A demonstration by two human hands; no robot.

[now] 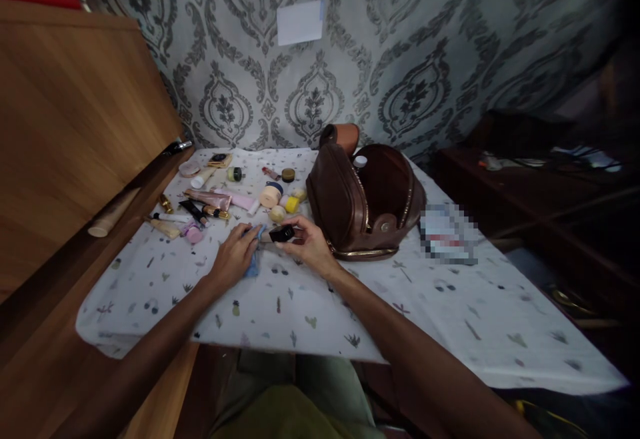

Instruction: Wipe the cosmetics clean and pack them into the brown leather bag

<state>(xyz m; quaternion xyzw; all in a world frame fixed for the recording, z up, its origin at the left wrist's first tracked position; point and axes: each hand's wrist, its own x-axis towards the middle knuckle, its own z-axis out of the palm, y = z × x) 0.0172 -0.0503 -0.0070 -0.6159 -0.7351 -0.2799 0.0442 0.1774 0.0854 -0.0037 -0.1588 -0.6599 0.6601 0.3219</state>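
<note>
Pinched in the right hand (311, 246), a bottle (281, 233) meets cloth (253, 266) clutched by the left hand (232, 253), seemingly mid-wipe, calling next for steadiness.

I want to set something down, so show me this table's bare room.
Free: the tablecloth between left forearm and right forearm; front right, bordered by right forearm, brown bag and pixelated item; front left, between left forearm and wooden cabinet. Crowded: back left, tubes and jars, some close behind left hand and right hand.

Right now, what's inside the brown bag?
A round white cap shows inside the brown bag, near the opening's left side. Anything lower, and the bag's bottom, is covered by its walls.
</note>
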